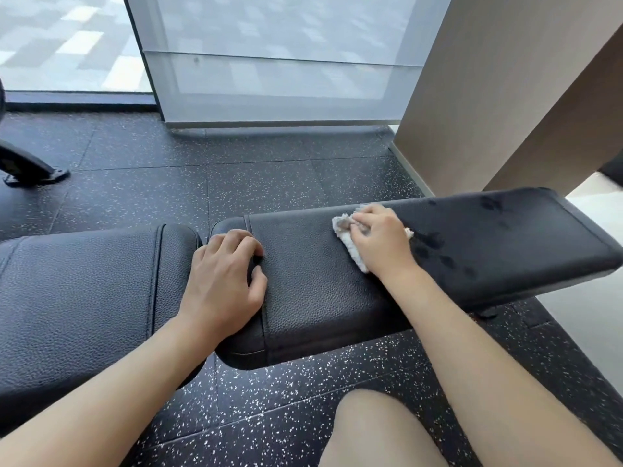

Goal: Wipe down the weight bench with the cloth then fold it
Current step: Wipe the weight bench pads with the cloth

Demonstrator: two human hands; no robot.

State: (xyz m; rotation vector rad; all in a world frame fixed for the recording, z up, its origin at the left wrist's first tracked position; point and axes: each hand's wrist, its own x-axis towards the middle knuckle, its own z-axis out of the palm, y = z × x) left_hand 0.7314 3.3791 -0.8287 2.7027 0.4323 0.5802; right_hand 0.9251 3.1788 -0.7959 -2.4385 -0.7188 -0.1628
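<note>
A black padded weight bench (313, 298) runs left to right across the view, in two cushions with a gap between them. My right hand (381, 241) holds a bunched white cloth (350, 246) against the right cushion, fingers curled over it. Dark wet marks (435, 244) show on the pad to the right of the cloth. My left hand (224, 281) rests on the left end of the same cushion, fingers bent with their tips on the leather, holding nothing.
Black speckled rubber floor (269, 183) lies all around the bench. A frosted glass panel (279, 62) stands behind, a beige wall (499, 96) at the right. A machine's black foot (37, 170) sits far left. My bare knee (381, 433) is below the bench.
</note>
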